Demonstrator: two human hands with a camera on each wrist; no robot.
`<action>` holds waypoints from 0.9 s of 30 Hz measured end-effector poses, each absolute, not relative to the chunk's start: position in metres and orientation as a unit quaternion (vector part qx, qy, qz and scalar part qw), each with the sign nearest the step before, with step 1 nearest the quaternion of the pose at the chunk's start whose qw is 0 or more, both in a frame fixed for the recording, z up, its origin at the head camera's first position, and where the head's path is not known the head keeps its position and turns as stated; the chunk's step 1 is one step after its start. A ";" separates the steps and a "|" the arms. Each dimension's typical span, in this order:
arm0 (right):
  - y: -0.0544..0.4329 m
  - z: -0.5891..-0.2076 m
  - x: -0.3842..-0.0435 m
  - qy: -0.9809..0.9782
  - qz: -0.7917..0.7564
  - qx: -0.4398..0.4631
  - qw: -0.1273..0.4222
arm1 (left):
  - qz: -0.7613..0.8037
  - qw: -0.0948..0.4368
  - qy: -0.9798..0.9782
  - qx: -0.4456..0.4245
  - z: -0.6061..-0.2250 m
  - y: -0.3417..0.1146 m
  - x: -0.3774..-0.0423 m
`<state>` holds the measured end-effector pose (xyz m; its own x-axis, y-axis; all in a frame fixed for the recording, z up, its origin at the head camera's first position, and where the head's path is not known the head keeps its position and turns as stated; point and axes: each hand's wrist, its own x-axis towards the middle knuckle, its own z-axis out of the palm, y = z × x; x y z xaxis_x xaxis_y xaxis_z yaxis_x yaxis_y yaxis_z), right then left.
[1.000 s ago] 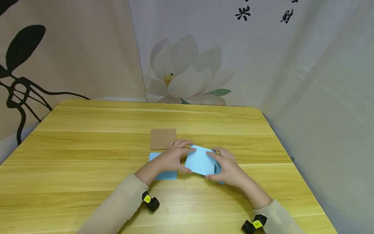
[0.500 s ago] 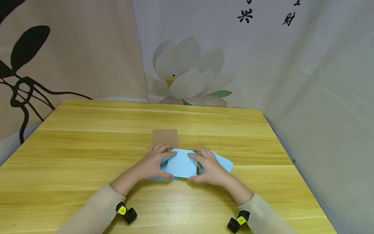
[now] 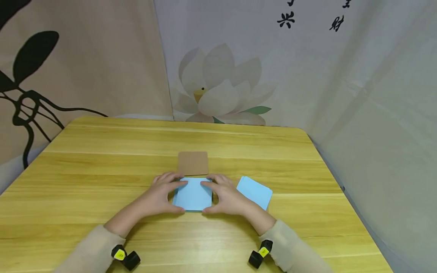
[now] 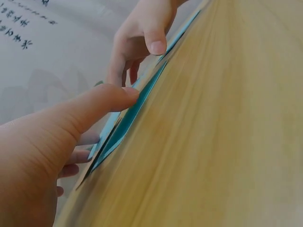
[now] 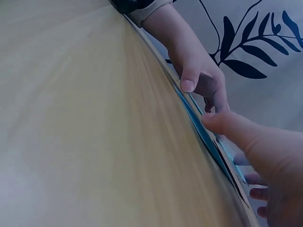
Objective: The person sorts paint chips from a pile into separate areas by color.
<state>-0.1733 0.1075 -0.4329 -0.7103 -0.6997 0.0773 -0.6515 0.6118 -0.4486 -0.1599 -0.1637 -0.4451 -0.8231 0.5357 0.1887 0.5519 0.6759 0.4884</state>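
Both hands hold a light-blue rectangular card (image 3: 195, 195) by its two sides, just above another blue card at the middle of the table. My left hand (image 3: 155, 195) pinches the card's left side, thumb at the near edge and fingers at the far edge. The right hand (image 3: 227, 196) has the same grip on the right side. Seen low in the left wrist view, the held card's edge is brown beneath, with a narrow gap above a teal-looking card (image 4: 130, 118). How many cards are held cannot be told.
Behind the held card lies a brown square card (image 3: 192, 163). At the right, near my right wrist, several slightly fanned blue cards (image 3: 255, 192) lie turned at an angle. The wooden table (image 3: 102, 170) ends at a printed curtain (image 3: 307, 76).
Both hands have carried the blue card leftward and lowered it over the left blue card. The angled blue cards at the right have come out from behind the right hand.
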 end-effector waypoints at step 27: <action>0.103 -0.437 -0.176 0.900 -0.213 -0.370 0.086 | -0.255 0.006 -0.924 -0.286 -0.446 -0.172 -0.160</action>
